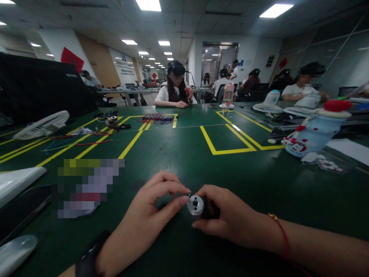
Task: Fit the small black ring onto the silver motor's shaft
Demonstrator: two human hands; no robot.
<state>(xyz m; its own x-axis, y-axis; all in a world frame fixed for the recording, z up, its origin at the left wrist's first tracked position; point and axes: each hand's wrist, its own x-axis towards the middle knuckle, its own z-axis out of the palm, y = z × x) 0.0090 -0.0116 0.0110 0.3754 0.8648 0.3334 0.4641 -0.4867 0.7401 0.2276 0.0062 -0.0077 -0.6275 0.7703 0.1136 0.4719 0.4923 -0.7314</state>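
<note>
My right hand (227,215) is wrapped round a small motor (195,206), a silver cylinder whose end face shows a dark centre and two smaller dark holes. That face points back towards me, and my fingers hide much of the body. At the cylinder's left edge, my left hand (157,204) is closed in a pinch, thumb against index finger. A tiny bit of something shows between the fingertips, too small to make out. Both hands are just over the green table (161,169).
To the left lie a blurred-out item (89,188), a white mouse (19,252) and loose wires (95,143). A wire bundle (160,119) is further back. At right stands a light-blue bottle (315,130) beside a plastic bag (331,163). A person (175,86) sits opposite.
</note>
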